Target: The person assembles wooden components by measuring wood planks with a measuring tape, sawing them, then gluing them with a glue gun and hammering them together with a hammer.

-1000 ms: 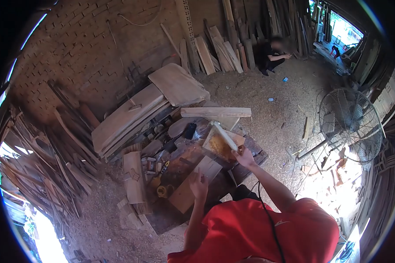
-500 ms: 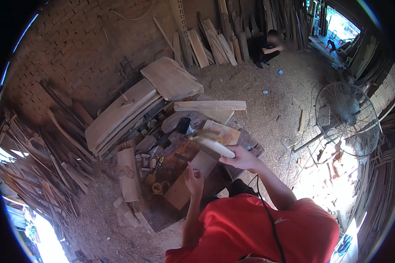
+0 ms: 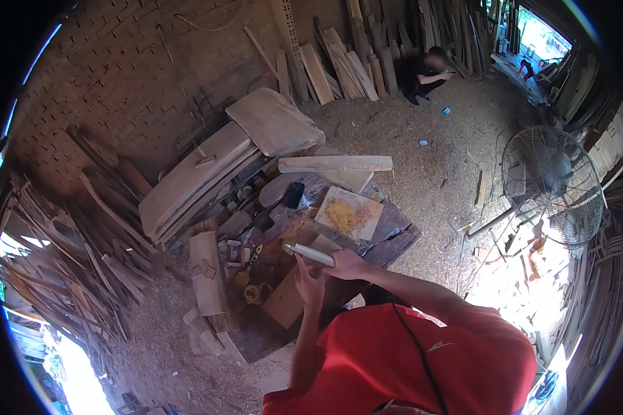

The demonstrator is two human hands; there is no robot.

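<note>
My right hand (image 3: 347, 265) grips the pale handle of a brush (image 3: 306, 253), whose head points left over the dark workbench (image 3: 394, 235). My left hand (image 3: 310, 282) is raised just under the brush, above a light wooden board (image 3: 291, 294) lying on the bench; whether it touches the brush I cannot tell. A square board smeared with yellow glue (image 3: 348, 214) lies farther back on the bench.
Small tools, a black bottle (image 3: 294, 195) and wood blocks clutter the bench's left side. Planks (image 3: 194, 183) lean on the brick wall. A standing fan (image 3: 550, 187) is at right. Another person (image 3: 426, 72) crouches far back on the sawdust floor.
My right hand swung the brush from the glue-smeared board leftward and toward me, down to my left hand over the light board.
</note>
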